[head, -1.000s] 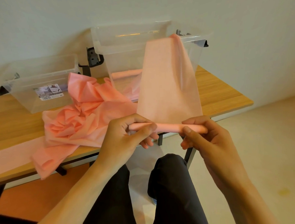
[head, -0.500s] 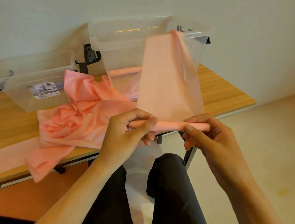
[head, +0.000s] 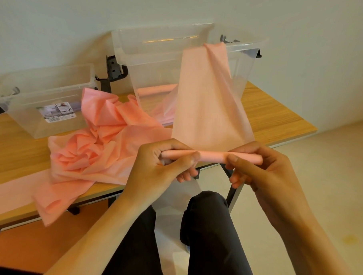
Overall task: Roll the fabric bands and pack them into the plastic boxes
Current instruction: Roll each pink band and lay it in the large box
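A pink fabric band [head: 208,107] hangs over the rim of the tall clear plastic box [head: 164,55] and runs down to a tight pink roll [head: 212,155] held in front of the table edge. My left hand [head: 163,169] pinches the roll's left end between thumb and curled fingers. My right hand [head: 261,171] grips its right end, thumb on top. A rolled pink band [head: 155,89] lies inside the tall box. A crumpled heap of pink fabric bands [head: 98,153] lies on the table to the left.
A lower clear plastic box [head: 48,101] with a label stands at the back left of the wooden table [head: 275,116]. Black clamps grip the table's back edge. My dark-trousered knees [head: 205,230] are below the hands; pale floor lies to the right.
Both hands keep hold of the roll and have turned it slightly; the roll looks a little thicker. The view has shifted a bit.
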A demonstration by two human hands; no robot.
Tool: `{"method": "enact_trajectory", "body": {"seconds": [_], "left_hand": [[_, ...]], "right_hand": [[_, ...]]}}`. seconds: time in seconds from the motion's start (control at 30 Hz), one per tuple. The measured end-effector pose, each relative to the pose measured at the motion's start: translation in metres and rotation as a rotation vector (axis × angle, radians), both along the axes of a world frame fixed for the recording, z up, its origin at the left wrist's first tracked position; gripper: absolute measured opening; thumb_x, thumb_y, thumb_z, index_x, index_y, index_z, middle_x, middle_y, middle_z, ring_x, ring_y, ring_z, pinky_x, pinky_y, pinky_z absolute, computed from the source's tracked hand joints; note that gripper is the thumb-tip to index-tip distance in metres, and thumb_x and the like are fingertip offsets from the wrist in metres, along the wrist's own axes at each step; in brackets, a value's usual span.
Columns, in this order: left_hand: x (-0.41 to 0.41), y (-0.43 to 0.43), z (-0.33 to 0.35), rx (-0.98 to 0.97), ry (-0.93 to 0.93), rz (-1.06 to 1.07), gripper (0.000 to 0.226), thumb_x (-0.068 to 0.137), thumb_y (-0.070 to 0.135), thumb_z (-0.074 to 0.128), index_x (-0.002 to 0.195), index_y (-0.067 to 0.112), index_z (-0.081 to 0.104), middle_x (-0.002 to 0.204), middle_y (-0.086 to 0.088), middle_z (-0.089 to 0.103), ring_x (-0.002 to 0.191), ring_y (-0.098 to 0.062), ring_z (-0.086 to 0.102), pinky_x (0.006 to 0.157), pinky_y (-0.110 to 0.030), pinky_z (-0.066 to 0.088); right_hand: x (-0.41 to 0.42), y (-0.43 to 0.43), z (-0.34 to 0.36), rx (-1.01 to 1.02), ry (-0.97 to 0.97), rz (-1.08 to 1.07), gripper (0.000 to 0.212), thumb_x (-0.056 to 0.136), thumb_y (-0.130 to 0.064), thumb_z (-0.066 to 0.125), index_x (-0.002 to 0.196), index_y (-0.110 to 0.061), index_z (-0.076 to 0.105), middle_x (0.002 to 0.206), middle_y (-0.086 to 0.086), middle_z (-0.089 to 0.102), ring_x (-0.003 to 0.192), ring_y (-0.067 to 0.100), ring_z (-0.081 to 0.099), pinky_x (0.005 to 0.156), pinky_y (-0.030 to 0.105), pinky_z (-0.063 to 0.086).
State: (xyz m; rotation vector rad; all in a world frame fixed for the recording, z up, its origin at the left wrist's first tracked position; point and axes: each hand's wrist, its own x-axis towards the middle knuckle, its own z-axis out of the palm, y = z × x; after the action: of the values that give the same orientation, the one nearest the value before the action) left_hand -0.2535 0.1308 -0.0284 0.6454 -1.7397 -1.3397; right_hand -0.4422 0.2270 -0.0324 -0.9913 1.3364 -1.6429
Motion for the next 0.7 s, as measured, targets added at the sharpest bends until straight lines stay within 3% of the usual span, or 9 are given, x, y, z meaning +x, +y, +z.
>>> {"method": "enact_trajectory", "body": {"seconds": [0.17, 0.4, 0.57, 0.7], "left_hand": [[-0.0004, -0.0048, 0.0024, -0.027, -0.005, -0.009, 0.01, 0.085, 0.0, 0.072, 0.094, 0.003, 0.073, 0.066, -0.003, 0.07, 0.054, -0.012, 0.064, 0.059, -0.027, 0.054], [-0.0047, -0.0067, 0.0019, 0.001, 0.03, 0.015, 0.006, 0.089, 0.002, 0.068, 0.092, 0.002, 0.073, 0.059, -0.002, 0.067, 0.051, -0.015, 0.06, 0.055, -0.027, 0.051], [-0.0038, -0.0059, 0.0051, -0.023, 0.005, -0.046, 0.023, 0.082, 0.012, 0.074, 0.104, 0.005, 0.072, 0.067, 0.002, 0.07, 0.054, -0.014, 0.062, 0.06, -0.029, 0.052], [-0.0044, -0.0069, 0.0053, -0.058, 0.011, -0.034, 0.005, 0.087, 0.003, 0.072, 0.092, 0.005, 0.073, 0.063, 0.001, 0.067, 0.053, -0.015, 0.059, 0.058, -0.027, 0.05]], "right_hand": [[-0.003, -0.0015, 0.0014, 0.021, -0.056, 0.005, 0.029, 0.072, -0.023, 0.076, 0.086, 0.002, 0.071, 0.073, 0.021, 0.069, 0.05, 0.02, 0.06, 0.05, 0.025, 0.051], [-0.0038, -0.0065, 0.003, 0.012, 0.0, 0.018, 0.028, 0.07, -0.022, 0.078, 0.09, -0.004, 0.073, 0.072, 0.016, 0.065, 0.056, 0.023, 0.062, 0.054, 0.028, 0.055], [-0.0056, -0.007, 0.005, 0.008, -0.029, 0.007, 0.027, 0.069, -0.021, 0.077, 0.085, 0.001, 0.072, 0.072, 0.018, 0.068, 0.052, 0.02, 0.06, 0.052, 0.025, 0.052], [-0.0073, -0.0095, 0.0084, 0.005, -0.024, 0.028, 0.029, 0.069, -0.023, 0.077, 0.086, 0.0, 0.073, 0.074, 0.019, 0.07, 0.052, 0.021, 0.061, 0.051, 0.026, 0.052]]}}
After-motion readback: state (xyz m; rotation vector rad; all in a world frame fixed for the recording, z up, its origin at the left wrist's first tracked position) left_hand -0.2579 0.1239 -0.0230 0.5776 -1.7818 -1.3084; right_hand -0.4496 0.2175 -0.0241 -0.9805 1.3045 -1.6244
